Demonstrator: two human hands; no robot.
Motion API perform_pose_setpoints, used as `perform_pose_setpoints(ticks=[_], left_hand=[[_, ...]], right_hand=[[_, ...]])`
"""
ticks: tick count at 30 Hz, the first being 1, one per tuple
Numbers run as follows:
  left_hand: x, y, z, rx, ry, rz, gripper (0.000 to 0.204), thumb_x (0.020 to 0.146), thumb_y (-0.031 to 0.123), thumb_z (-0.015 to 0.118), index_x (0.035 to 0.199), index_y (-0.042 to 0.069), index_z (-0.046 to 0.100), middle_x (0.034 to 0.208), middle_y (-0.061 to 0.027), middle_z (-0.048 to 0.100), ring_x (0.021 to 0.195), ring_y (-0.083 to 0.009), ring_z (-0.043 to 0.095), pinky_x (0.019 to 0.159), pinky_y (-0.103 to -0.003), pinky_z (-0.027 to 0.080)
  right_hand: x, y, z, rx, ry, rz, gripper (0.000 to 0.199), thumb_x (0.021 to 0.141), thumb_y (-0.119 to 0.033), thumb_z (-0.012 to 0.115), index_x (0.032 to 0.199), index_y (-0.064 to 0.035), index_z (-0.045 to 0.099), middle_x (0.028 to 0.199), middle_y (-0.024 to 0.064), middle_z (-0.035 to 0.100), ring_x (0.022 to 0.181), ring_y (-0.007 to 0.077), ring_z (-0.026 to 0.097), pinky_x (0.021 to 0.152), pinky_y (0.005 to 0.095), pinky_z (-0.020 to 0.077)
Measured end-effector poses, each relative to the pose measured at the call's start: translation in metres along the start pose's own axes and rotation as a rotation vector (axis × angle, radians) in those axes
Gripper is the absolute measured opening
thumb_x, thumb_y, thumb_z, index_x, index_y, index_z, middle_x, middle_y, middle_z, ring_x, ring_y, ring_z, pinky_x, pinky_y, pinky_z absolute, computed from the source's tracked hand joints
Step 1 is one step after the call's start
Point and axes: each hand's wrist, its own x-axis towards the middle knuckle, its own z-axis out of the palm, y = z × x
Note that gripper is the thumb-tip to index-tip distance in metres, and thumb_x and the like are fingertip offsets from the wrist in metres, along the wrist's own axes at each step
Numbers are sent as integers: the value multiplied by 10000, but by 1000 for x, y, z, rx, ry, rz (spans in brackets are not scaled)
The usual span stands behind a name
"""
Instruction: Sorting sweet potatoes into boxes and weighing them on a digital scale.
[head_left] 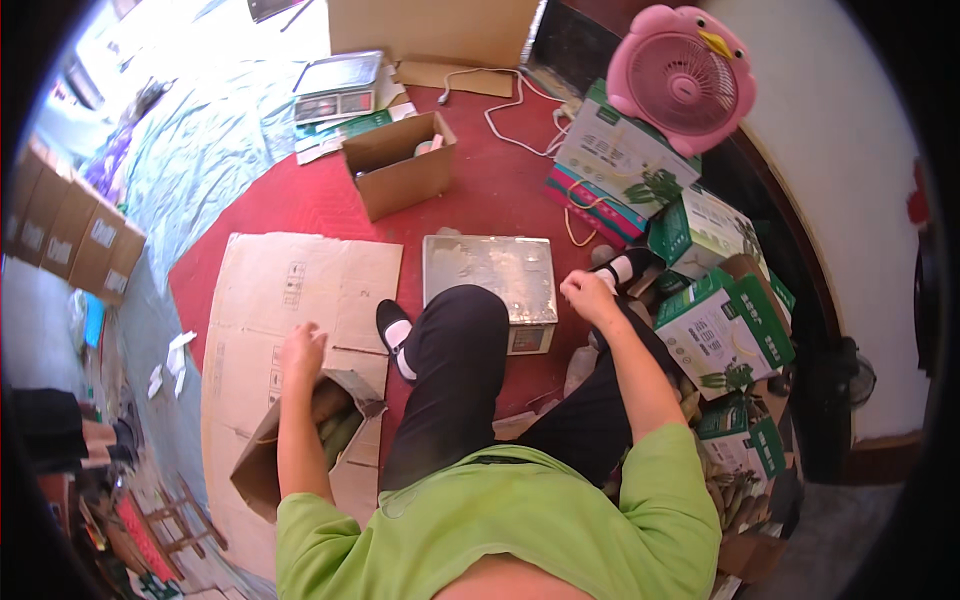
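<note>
My left hand (303, 352) is raised over the flat cardboard sheet, its fingers loosely curled with nothing visible in them. Below it, by my left forearm, an open cardboard box (258, 462) lies tilted with long green-brown things (338, 430) inside; my arm hides part of it. My right hand (587, 292) hovers just right of a silvery metal box (490, 275), apart from it. The fingers there are drawn together, and nothing shows between them. The metal box stands on the red floor covering between my feet.
Under my left arm lies the cardboard sheet (300, 270). Ahead are an open brown box (400, 180) and a scale (338, 88). Green-and-white cartons (715, 325) are piled at the right, a pink fan (685, 85) on top. A white cable (495, 120) crosses the floor.
</note>
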Motion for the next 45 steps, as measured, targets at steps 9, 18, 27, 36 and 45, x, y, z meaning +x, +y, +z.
perform_pose_setpoints(ticks=[9,18,27,36,45], left_hand=[[16,2,145,704,-721,-30,450,864,256,558,1295,129,544,1362,-107,501,1245,-333,475,955,-700,283],[-39,-17,139,879,-722,102,458,885,368,515,1274,131,568,1345,-129,500,1235,-392,436,939,-674,283],[-161,-56,165,994,-621,446,342,886,296,452,1091,155,687,1171,-156,576,1113,-405,494,879,-662,326],[-302,-136,170,976,-582,532,366,765,389,584,999,137,712,1128,-124,597,1247,-438,386,988,-586,287],[-189,-103,155,-461,-273,-116,185,857,153,606,978,49,699,900,-153,696,828,-232,677,737,-334,523]], right_hand=[[-65,72,50,21,-63,-56,118,813,-130,595,780,-26,639,643,77,618,566,158,604,537,306,479],[-52,49,56,-88,-199,-14,111,794,-115,609,828,-16,647,663,96,625,581,173,616,545,307,488],[-60,39,39,-75,-276,101,144,783,-162,641,865,-44,651,785,163,651,770,305,643,710,372,494],[-53,45,48,-54,-295,74,159,780,-165,646,882,-44,653,791,164,655,769,309,645,707,379,495],[-58,23,40,-32,-191,-52,228,790,-237,646,913,-45,645,838,185,650,803,327,641,706,401,496]])
